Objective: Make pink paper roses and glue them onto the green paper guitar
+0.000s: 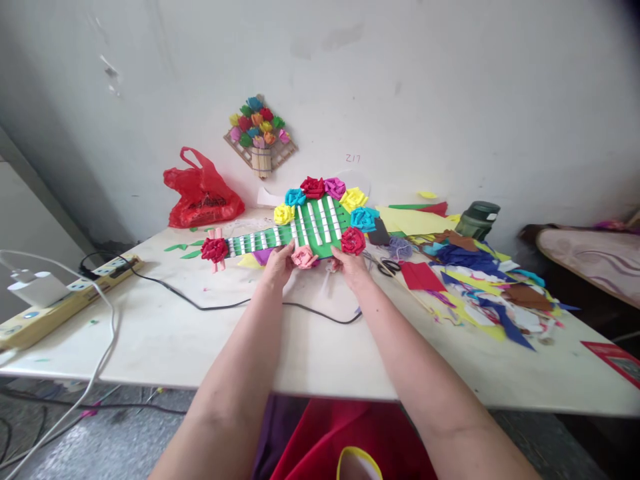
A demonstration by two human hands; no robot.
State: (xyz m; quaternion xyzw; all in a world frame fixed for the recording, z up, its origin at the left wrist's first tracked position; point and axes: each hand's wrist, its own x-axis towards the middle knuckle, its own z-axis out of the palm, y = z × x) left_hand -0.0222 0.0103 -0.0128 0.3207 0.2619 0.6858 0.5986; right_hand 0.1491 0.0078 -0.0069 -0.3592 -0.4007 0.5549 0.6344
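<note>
A green guitar-shaped craft [314, 230] is held up above the white table, its neck pointing left. White paper rolls run across its body and neck. Red, yellow, blue, purple and pink paper flowers edge the body, and a red flower [214, 249] with pink rolls marks the neck's end. My left hand [281, 263] grips the lower edge where neck meets body, left of the pink flower [304, 257]. My right hand [349, 265] pinches the lower edge on the right, just below the red flower [353, 241].
Paper scraps [480, 287] pile up on the right near scissors [389, 267], a phone [379, 232] and a dark green bottle [477, 221]. A red bag [200, 193], power strip [75, 300] and cables lie left. A flower craft [260, 137] hangs on the wall.
</note>
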